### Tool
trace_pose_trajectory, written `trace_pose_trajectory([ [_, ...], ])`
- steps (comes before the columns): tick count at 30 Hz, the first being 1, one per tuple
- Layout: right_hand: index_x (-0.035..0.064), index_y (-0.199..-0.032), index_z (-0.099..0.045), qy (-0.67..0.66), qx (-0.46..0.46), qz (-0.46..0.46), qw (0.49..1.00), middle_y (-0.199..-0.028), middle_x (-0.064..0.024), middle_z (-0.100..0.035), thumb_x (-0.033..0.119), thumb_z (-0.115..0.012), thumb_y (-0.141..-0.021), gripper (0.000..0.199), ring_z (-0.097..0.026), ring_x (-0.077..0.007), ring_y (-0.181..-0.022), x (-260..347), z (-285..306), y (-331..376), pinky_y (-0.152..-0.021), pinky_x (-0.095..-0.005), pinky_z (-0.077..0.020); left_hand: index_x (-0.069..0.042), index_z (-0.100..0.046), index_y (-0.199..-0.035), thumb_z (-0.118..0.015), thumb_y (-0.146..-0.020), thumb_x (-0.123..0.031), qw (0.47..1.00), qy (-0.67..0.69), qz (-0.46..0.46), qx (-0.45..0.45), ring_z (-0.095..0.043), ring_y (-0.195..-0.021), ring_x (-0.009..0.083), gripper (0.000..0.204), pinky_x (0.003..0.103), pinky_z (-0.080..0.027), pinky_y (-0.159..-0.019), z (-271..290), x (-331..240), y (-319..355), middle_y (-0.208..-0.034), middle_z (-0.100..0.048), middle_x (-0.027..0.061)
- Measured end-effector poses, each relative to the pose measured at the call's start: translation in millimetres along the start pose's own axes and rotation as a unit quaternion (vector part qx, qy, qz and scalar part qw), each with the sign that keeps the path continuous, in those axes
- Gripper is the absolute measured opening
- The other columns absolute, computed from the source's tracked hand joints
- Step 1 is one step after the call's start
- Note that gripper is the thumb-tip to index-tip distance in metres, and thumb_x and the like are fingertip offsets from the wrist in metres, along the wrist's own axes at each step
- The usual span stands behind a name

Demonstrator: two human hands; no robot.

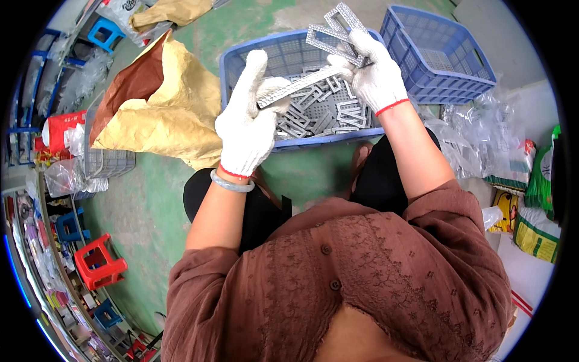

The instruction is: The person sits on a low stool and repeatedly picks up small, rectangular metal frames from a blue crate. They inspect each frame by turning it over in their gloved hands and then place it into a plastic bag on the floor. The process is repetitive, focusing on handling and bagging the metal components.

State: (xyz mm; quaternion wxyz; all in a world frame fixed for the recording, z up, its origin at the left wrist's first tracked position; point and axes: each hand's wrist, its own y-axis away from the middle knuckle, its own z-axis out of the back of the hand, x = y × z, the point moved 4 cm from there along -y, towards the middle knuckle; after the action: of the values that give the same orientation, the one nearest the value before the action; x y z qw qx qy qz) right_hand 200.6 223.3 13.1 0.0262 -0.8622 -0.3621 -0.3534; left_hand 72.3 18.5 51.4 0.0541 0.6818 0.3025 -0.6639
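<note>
Nearest, the left hand point(244, 130) sits over the left part of the blue basket's near edge, one finger stretched upward; whether the others pinch, I cannot tell. In its crook rests a metal bar point(301, 85), its long axis slanting from the near left toward the far right corner, seemingly cradled there so both ends are supported. Under it, loose metal pieces point(322, 120) lie jumbled inside the blue basket point(329, 140), probably set before the knees for easy reach. Over toward the far right corner, the right hand point(380, 78) has fingers pinching two open frames point(332, 32), pointing up and away, fanned apart, perhaps to keep them clear of the bar, whose far end meets those fingertips.
</note>
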Motion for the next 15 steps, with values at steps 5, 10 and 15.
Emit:
trace_pose_trajectory([
  [5,0.004,-0.118,-0.062,-0.01,0.077,-0.029,0.997,-0.098,-0.0141,-0.064,0.021,-0.064,-0.093,0.03,-0.068,-0.0388,-0.084,-6,2,-10,-0.071,-0.0501,-0.0589,0.0,-0.034,-0.15,-0.039,-0.075,0.021,0.998,-0.029,-0.055,-0.018,-0.061,-0.094,0.0198,0.078,0.03,-0.053,-0.084,9,-10,5,-0.12,-0.062,0.02],
  [10,0.0032,-0.113,-0.062,0.022,0.009,-0.044,0.999,-0.1,-0.0125,-0.064,0.024,-0.071,-0.089,0.033,-0.067,-0.0344,-0.081,-2,13,-15,-0.067,-0.048,-0.0582,0.002,-0.038,-0.147,-0.042,-0.077,0.022,0.961,-0.23,-0.129,-0.087,-0.063,-0.104,0.0221,0.073,0.031,-0.054,-0.085,44,-65,-19,-0.127,-0.06,0.0173],
  [15,0.0037,-0.117,-0.06,0.039,-0.015,-0.031,0.999,-0.098,-0.0122,-0.063,0.023,-0.069,-0.09,0.035,-0.067,-0.0332,-0.079,0,7,-10,-0.065,-0.0455,-0.0585,0.0,-0.038,-0.146,-0.053,-0.082,0.015,0.893,-0.412,-0.087,-0.158,-0.062,-0.107,0.0208,0.067,0.03,-0.051,-0.094,143,-121,-64,-0.12,-0.061,0.0135],
])
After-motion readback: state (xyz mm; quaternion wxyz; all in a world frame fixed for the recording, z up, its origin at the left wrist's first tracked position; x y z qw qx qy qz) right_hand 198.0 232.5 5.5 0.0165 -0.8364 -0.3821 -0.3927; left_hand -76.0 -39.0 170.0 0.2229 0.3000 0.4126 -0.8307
